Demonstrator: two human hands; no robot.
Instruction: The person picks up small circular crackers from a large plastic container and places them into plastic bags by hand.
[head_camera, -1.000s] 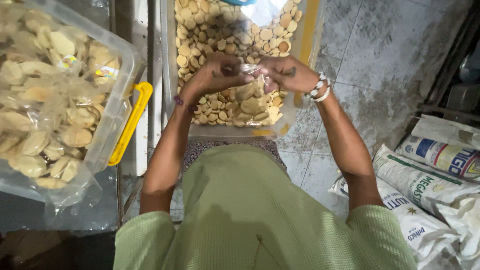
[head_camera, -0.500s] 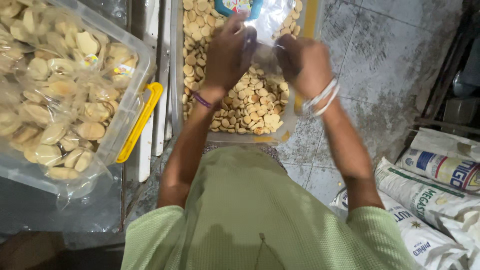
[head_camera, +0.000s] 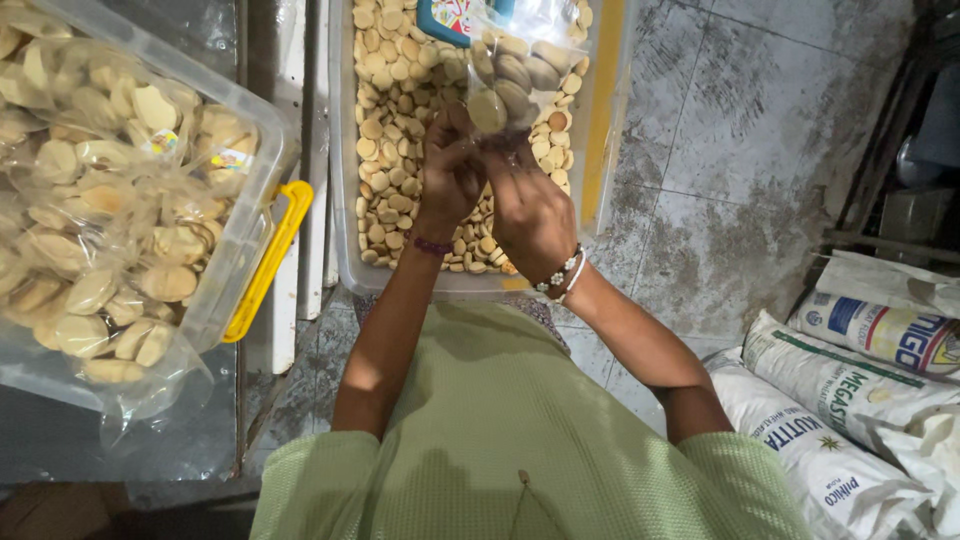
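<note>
over one cookie tray (head_camera: 345, 180), two hands, left hand (head_camera: 452, 170) and right hand (head_camera: 533, 215), pinch one clear bag (head_camera: 515, 60).

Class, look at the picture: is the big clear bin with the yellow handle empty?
No, the clear bin with the yellow handle is heaped with sealed clear bags of biscuits.

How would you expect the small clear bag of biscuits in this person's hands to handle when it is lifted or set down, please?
The clear bag is thin film, so it probably sags rather than keeps its shape. Holding only a few round biscuits, it likely feels light. Both the left hand and right hand pinch its neck; the biscuits seem brittle.
</note>
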